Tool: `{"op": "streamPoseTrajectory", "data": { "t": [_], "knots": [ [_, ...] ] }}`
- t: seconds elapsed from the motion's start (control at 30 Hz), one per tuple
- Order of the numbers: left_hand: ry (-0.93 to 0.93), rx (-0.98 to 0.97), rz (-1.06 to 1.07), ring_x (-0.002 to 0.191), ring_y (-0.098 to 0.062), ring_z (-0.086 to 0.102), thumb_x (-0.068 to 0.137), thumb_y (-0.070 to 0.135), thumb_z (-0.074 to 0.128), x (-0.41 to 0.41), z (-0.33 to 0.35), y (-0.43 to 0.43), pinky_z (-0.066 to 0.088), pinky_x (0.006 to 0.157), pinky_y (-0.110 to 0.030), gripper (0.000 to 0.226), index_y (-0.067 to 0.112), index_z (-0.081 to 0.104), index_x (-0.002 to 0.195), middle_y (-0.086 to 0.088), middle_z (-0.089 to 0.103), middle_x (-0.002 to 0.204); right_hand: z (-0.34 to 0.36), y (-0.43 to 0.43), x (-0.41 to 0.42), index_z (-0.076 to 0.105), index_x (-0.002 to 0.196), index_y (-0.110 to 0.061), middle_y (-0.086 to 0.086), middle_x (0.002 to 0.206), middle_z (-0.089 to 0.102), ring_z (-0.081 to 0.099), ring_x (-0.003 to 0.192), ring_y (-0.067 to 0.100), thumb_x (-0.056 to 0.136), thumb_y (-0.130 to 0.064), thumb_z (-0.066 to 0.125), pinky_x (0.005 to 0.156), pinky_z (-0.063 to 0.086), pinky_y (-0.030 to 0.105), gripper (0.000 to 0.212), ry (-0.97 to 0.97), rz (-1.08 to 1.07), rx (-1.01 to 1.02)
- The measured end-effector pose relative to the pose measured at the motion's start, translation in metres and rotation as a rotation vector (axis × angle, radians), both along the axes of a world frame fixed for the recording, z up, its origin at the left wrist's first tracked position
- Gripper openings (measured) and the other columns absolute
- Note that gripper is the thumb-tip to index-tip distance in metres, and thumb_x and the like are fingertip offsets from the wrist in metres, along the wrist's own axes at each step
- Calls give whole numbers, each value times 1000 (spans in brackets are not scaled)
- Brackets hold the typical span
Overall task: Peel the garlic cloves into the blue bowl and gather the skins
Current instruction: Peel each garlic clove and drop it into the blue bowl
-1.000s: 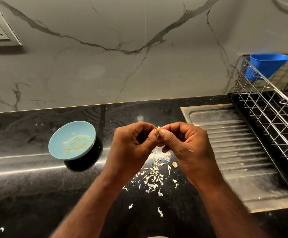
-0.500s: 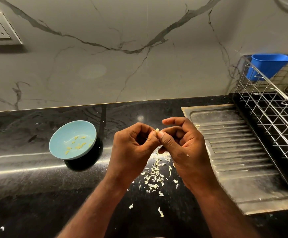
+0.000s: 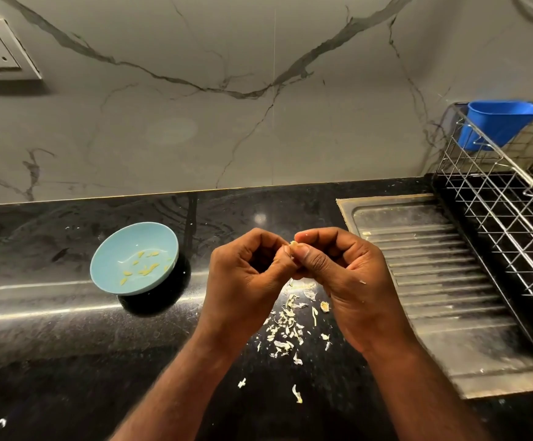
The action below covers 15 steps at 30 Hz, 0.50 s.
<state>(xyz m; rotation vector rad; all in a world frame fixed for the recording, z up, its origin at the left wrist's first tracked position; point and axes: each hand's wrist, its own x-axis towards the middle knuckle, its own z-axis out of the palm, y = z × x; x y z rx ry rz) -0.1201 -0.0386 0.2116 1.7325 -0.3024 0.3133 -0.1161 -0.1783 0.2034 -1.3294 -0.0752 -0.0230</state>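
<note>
Since it carries all else, counter (image 3: 52, 361): black polished stone below a pale veined wall (image 3: 195, 122); its gloss shows up pale scraps, but some lie close to the front edge, where a careless sweep could push them off.
Drainboard (image 3: 433, 281): ribbed steel, just right of the hands; a skin flicked that way would lodge in the grooves and be tedious to gather.
Dish rack (image 3: 497, 218): wire, far right, with a blue tub (image 3: 500, 125) hung at its back; not in use.
Left hand (image 3: 243, 278): raised over the counter, fingers curled, thumb and fingertips pinching the garlic clove (image 3: 293, 244).
Right hand (image 3: 348, 275): meets the left at the fingertips, thumb and forefinger nipping the same clove, apparently working at its skin.
Blue bowl (image 3: 100, 259): on the counter, left of the hands and apart from them; holds a few yellowish peeled pieces (image 3: 146, 270). A slipped clove would land among the waste, not here.
Skins (image 3: 286, 329): loose pale heap directly beneath the hands, with strays further forward; light enough for a wrist or draught to scatter.
Garlic clove: small, mostly hidden by fingertips; remaining skin cannot be told. Too hard a squeeze could shoot it out.
</note>
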Motion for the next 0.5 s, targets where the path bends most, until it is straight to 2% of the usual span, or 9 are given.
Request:
{"op": "streamPoseTrajectory", "data": {
  "t": [0.1, 0.27, 0.33, 0.4, 0.43, 0.5],
  "knots": [
    [25, -46, 11, 58, 1, 65, 80, 27, 64, -1, 1, -2, 48, 56, -8, 13, 15, 64, 78, 18, 67, 65, 0, 1, -1, 71, 98, -4, 11, 83, 75, 72, 75, 24, 81, -13, 69, 68, 58, 26, 18, 5, 0, -4],
    [48, -11, 67, 58, -5, 64, 87, 23, 72, 2, -7, 1, 51, 54, -16, 13, 21, 64, 77, 12, 68, 68, -1, 2, -1, 69, 101, -9, 10, 86, 75, 73, 75, 25, 81, -17, 68, 67, 58, 26, 22, 6, -2, -19],
    [64, -40, 66, 60, -4, 65, 83, 36, 68, 2, -8, -1, 51, 54, -18, 14, 22, 64, 81, 10, 69, 70, 0, 2, -1, 69, 102, -11, 9, 86, 75, 73, 76, 24, 81, -17, 68, 68, 58, 26, 21, -11, -15, -41],
    [118, -108, 58, 64, -5, 68, 80, 44, 70, 1, -7, -2, 51, 56, -20, 27, 20, 65, 91, 6, 71, 76, 0, 2, -2, 69, 101, -11, 8, 85, 75, 73, 76, 23, 85, -13, 70, 69, 58, 26, 17, -37, -40, -81],
    [136, -122, 53, 66, -7, 69, 82, 44, 74, 1, -7, -2, 52, 57, -22, 30, 18, 65, 95, 4, 72, 78, -1, 2, -2, 70, 102, -11, 7, 85, 75, 73, 77, 22, 86, -12, 70, 69, 58, 25, 16, -49, -47, -104],
    [136, -104, 34, 71, -11, 71, 83, 38, 72, 2, -7, -2, 55, 58, -24, 22, 19, 68, 94, 3, 73, 82, -1, 1, -2, 69, 102, -12, 5, 86, 75, 74, 77, 22, 86, -14, 70, 69, 58, 25, 16, -65, -54, -130]
  ]
}}
